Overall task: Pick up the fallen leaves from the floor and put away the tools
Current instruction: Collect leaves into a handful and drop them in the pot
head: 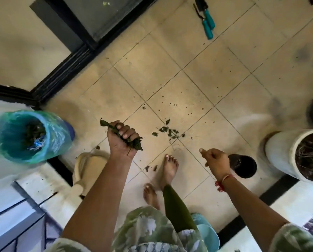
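Left hand point(122, 138) clenched around a bunch of dark green leaves point(136, 145), stems and leaf tips poking out of both sides of the fist, raised above the tiled floor point(215, 82).

Far left: bin point(59, 135) lined with a teal plastic bag, mouth open upward, some leaves already inside. Well apart from the fist, directly to its left, nothing between the 2. Probably the next stop for the bunch, with the left hand much the nearer of the 2 hands.

Below the fist: cream slipper point(86, 164) on the floor, out of the path to the bin.

Centre: loose scatter of fallen leaves point(167, 130) on the floor, just right of the left hand and between both hands, smaller crumbs spread further off. 2 more scraps point(147, 168) beside 2 bare feet point(169, 166).

Right hand point(215, 160) hovering to the lower right of the scatter, fingers loosely curled; holding something or nothing, cannot tell.

Right again: small dark pot point(243, 166) just beyond that hand, then large white pot point(277, 153) with dry stalks inside.

Top, right of centre: garden tools point(207, 20) with teal handles flat on the floor, well apart from both hands, long axes running roughly toward the viewer, not yet put away.
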`<act>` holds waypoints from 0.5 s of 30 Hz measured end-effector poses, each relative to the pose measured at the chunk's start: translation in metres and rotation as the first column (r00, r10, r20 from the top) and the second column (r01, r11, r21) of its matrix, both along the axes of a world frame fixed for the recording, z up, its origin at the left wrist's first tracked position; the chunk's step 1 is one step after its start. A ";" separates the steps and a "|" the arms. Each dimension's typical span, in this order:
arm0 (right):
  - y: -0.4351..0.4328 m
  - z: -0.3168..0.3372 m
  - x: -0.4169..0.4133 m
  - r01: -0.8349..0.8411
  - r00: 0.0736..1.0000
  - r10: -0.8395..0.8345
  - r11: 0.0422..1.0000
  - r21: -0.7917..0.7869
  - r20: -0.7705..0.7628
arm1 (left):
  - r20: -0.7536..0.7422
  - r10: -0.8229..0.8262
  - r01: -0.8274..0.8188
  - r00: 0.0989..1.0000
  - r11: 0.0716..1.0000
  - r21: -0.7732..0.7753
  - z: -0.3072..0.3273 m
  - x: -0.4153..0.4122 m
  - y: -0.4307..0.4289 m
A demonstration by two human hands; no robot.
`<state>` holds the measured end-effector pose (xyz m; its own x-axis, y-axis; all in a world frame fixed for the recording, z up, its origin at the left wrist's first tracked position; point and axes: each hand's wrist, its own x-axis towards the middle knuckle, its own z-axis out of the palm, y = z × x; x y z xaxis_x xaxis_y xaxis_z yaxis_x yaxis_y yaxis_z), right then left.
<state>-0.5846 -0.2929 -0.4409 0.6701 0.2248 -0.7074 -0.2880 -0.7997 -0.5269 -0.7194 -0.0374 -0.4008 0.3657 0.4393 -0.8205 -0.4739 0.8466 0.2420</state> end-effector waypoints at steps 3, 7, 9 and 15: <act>0.005 -0.005 -0.029 -0.001 1.000 0.001 1.000 -0.003 0.001 | 0.002 0.050 -0.050 0.999 0.998 0.029 -0.003 -0.038 0.006; 0.012 -0.003 -0.067 -0.077 0.996 0.078 0.997 0.022 -0.045 | 0.004 0.120 -0.120 0.993 0.991 0.063 0.008 -0.096 0.012; 0.016 0.006 -0.085 -0.142 0.988 0.143 0.990 0.020 -0.062 | 0.029 0.176 -0.178 0.984 0.982 0.069 0.020 -0.127 0.008; 0.046 0.034 -0.117 -0.333 0.943 0.334 0.941 0.055 -0.012 | 0.061 0.276 -0.280 0.959 0.958 0.064 0.042 -0.198 -0.021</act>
<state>-0.7013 -0.2465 -0.4065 0.5358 0.4689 -0.7022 -0.0211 -0.8239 -0.5663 -0.9173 -0.0589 -0.3584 0.2616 0.5861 -0.7668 -0.7015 0.6612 0.2660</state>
